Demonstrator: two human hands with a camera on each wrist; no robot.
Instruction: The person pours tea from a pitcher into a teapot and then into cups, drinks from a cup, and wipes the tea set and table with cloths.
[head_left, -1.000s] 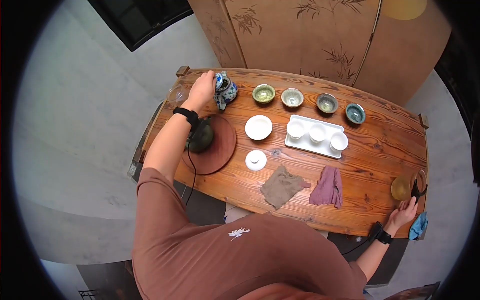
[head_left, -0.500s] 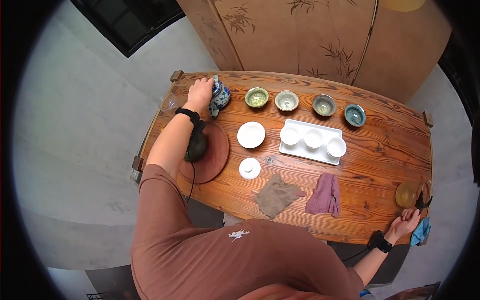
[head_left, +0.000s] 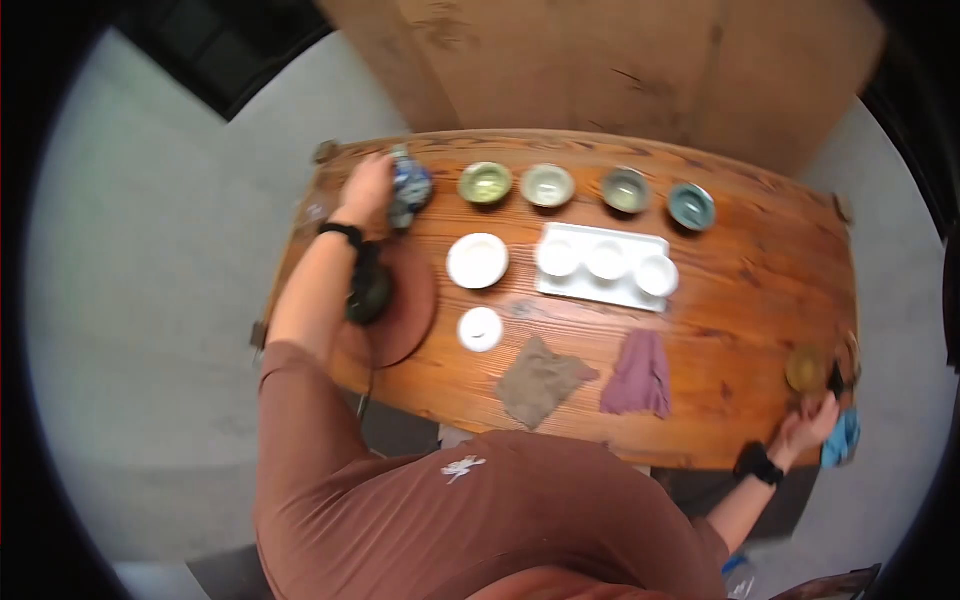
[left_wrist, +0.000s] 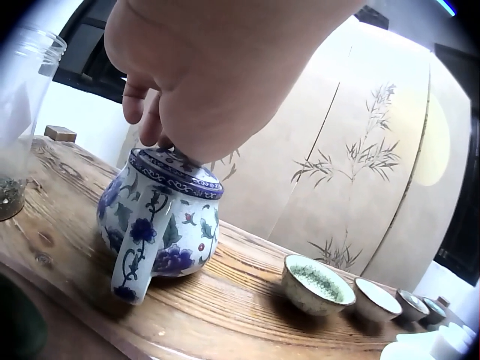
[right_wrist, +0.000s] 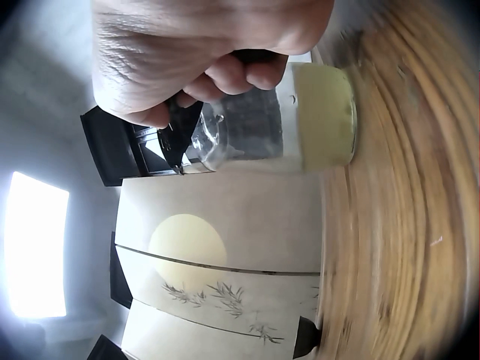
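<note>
In the left wrist view, a blue-and-white flowered teapot stands upright on the table. Its lid sits over the opening, and my left hand pinches the lid's knob from above; the thumb is hidden. At the table's right end my right hand has its fingers curled round the black handle of a glass pitcher. Yellowish liquid fills the pitcher's lower part, and its base is right at the tabletop in the right wrist view.
Several glazed bowls line the back. A white tray holds three white cups; beside it are a white bowl and lid. Brown, mauve and blue cloths lie in front. A dark green pot occupies the round board.
The teapot's lid, held tilted off the opening a second ago, has come down over it. My right hand's fingers have curled in at the pitcher's handle. The head view has shifted.
</note>
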